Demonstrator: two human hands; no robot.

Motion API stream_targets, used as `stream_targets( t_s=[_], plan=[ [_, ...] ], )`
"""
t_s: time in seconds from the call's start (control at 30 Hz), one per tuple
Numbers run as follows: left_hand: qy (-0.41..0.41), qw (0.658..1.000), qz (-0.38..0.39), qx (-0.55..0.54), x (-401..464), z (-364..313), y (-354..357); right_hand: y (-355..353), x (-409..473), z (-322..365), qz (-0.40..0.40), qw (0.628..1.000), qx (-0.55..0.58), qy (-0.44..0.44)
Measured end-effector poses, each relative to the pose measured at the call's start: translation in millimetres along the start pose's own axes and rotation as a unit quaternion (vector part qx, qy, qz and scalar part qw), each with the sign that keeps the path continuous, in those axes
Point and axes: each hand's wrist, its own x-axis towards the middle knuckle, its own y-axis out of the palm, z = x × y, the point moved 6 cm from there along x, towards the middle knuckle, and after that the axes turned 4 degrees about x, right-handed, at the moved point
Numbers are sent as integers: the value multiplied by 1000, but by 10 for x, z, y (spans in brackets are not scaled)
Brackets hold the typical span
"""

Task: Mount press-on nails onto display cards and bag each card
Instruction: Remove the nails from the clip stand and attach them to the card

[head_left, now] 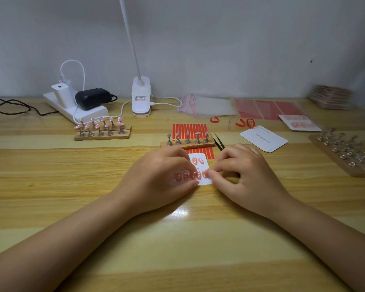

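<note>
Head view: we see left hand point(162, 178) resting on display card point(202, 165) flat on wooden table point(51, 186), fingers curled over its left part; right hand point(244, 171) pinches nail point(206, 173) at lower row's right end. Card bears 2 rows of pink nails. Beyond: stand point(188, 142) with 5 bare pegs, tweezers point(218, 141), blank cards point(263, 139), clear bags point(207, 106).
</note>
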Motion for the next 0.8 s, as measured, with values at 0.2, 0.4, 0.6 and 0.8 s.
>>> stream_targets(
  t_s=[0.2,0.4,0.6,0.8],
  plan=[
    [-33,999,0,27,10,32,-20,-19,31,-132,-10,996,62,63],
    [-94,995,2,19,-33,194,-109,81,14,-157,64,993,-23,96],
    [-80,994,59,38,-28,236,-28,68,-3,-142,54,995,-14,78],
    [-50,994,91,45,-21,189,-10,2,51,-170,14,997,30,67]
  ],
)
